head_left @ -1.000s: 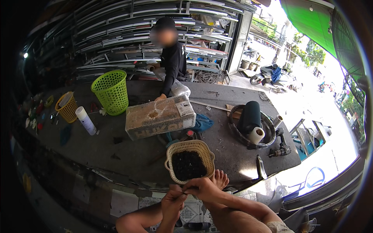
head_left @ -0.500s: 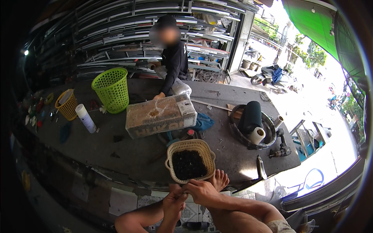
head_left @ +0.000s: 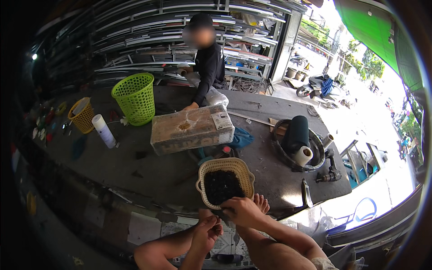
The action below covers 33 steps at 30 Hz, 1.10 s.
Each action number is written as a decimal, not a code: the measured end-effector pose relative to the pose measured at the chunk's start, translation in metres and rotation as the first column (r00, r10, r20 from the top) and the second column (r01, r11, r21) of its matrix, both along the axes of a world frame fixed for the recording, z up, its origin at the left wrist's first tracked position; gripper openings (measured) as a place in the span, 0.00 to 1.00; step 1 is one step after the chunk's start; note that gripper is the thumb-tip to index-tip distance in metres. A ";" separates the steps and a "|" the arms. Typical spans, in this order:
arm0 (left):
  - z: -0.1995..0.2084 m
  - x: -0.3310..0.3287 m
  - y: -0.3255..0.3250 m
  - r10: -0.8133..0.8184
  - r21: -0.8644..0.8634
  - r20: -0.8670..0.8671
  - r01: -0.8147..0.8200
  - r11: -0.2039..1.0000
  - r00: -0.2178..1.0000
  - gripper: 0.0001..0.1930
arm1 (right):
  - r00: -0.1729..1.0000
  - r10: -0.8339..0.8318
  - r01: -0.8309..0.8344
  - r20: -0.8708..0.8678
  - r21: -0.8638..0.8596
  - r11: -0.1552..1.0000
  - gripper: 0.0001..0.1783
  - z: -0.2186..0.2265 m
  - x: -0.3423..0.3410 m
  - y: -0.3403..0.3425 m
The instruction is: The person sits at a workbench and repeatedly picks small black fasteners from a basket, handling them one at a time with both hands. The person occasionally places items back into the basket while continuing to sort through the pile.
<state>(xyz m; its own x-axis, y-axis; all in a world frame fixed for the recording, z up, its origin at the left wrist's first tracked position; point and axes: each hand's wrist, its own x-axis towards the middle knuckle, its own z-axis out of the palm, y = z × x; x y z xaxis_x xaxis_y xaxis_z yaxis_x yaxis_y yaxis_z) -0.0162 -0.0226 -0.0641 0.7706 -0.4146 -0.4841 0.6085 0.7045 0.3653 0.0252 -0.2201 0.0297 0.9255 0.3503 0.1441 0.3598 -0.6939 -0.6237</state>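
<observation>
A cream plastic basket sits at the near edge of the dark table, and a heap of small black pieces lies inside it. My right hand is at the basket's near right rim, palm down, its fingers bent together toward the black pieces; whatever is between the fingertips is hidden. Lower and to the left, my left hand is held over my legs, apart from the basket. Its fingers are curled closed, and anything in them is too small to name.
Behind the basket, a person touches a film-wrapped carton. A green basket, yellow basket and spray can stand left. Right are a dark roll, a drill and a knife.
My hands, together below the basket before, have parted. The right has moved up to the basket's near rim, while the left stays low. The whole view has shifted slightly.
</observation>
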 end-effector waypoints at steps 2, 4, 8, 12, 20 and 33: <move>-0.009 0.001 0.001 0.006 0.006 0.005 -0.006 1.000 1.000 0.08 | 0.997 -0.069 0.069 0.039 0.007 0.998 0.15 -0.001 0.023 -0.005; -0.016 0.002 0.003 -0.011 0.047 -0.012 0.011 0.999 1.000 0.11 | 0.981 -0.172 0.167 0.089 0.060 0.984 0.14 -0.005 0.044 -0.006; -0.017 0.004 0.004 -0.032 0.058 0.079 0.028 0.998 0.996 0.09 | 0.976 -0.216 0.215 0.003 -0.129 0.968 0.14 -0.014 0.070 -0.008; -0.010 0.003 0.002 -0.024 0.056 0.071 0.020 0.998 0.997 0.08 | 0.959 -0.113 -0.011 -0.261 -0.431 0.902 0.12 -0.029 0.074 -0.008; -0.005 0.002 0.008 -0.141 0.046 0.070 0.138 0.989 0.988 0.17 | 0.972 -0.061 -0.055 -0.227 -0.470 0.881 0.10 -0.042 0.082 -0.003; 0.011 0.004 0.005 -0.092 0.142 0.111 0.075 0.987 0.990 0.16 | 0.954 -0.283 0.267 -0.096 -0.150 0.952 0.11 -0.028 0.065 -0.010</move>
